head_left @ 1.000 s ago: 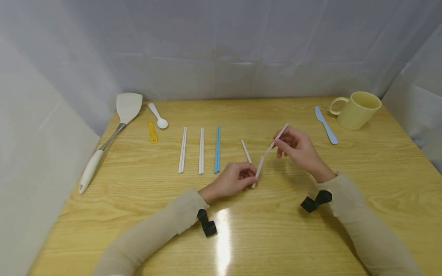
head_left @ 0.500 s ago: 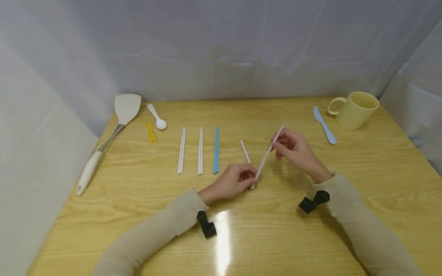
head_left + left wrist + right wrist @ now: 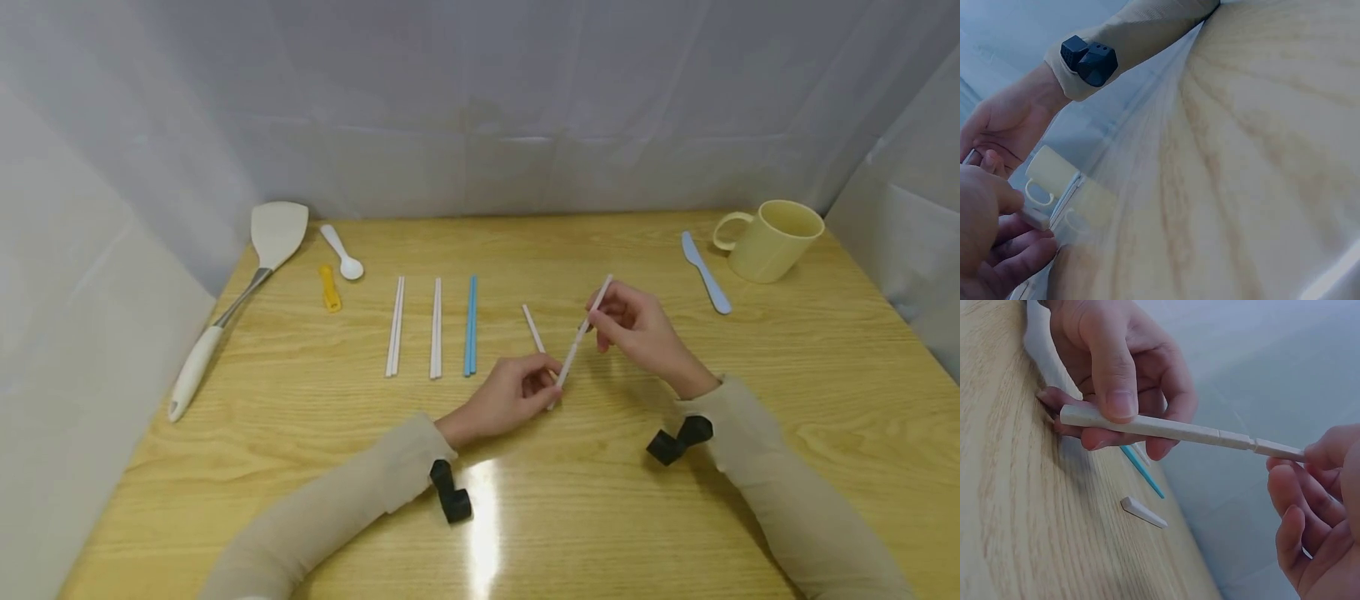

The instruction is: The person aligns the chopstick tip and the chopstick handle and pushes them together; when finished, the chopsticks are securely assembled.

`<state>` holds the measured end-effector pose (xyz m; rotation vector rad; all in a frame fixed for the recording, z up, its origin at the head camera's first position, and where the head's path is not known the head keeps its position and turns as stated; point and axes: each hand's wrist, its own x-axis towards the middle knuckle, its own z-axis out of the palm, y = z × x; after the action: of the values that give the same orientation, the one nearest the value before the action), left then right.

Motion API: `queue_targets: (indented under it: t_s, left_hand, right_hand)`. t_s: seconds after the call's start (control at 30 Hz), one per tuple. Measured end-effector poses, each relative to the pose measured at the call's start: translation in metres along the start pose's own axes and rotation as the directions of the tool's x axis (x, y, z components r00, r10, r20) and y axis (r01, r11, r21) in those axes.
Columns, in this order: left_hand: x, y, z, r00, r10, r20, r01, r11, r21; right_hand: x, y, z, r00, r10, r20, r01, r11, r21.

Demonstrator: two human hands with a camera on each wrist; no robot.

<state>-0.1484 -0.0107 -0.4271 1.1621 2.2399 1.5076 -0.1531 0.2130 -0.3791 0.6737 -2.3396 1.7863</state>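
Between my two hands, two pale pinkish-white chopstick halves line up end to end, slanting up to the right in the head view. My left hand (image 3: 506, 396) pinches the lower, thicker half (image 3: 1172, 430) between thumb and fingers. With thumb and fingertips, my right hand (image 3: 637, 333) grips the upper, slimmer half (image 3: 602, 293). A narrow notch shows at the joint in the right wrist view, beside the right fingertips. Another short pale chopstick half (image 3: 532, 325) lies on the table just beyond my left hand.
Left of the hands lie two pairs of pale chopsticks (image 3: 395, 327) and a blue pair (image 3: 470, 327). Farther left are a yellow clip-like piece (image 3: 330, 289), a white spoon (image 3: 349, 265) and a spatula (image 3: 279, 233). A light-blue knife (image 3: 707, 275) and yellow mug (image 3: 776, 242) stand right.
A second ago the two halves sat offset, with the upper one at a different angle. The right hand has shifted slightly left and down, bringing them into line; the left hand has hardly moved.
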Motion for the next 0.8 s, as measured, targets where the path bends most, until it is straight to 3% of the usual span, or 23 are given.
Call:
queue_targets:
  t_s: [0.3,0.8]
  left_hand:
    - [-0.004,-0.003,0.007,0.993,0.073,-0.091,-0.073,0.997,0.000]
    - [-0.005,-0.003,0.011,0.998,0.033,-0.060,-0.036,0.998,-0.055]
  right_hand:
    - [0.000,0.004,0.003,0.999,-0.029,0.024,0.027,0.996,0.084]
    - [-0.001,0.009,0.006,0.998,-0.046,0.053,0.039,0.993,0.115]
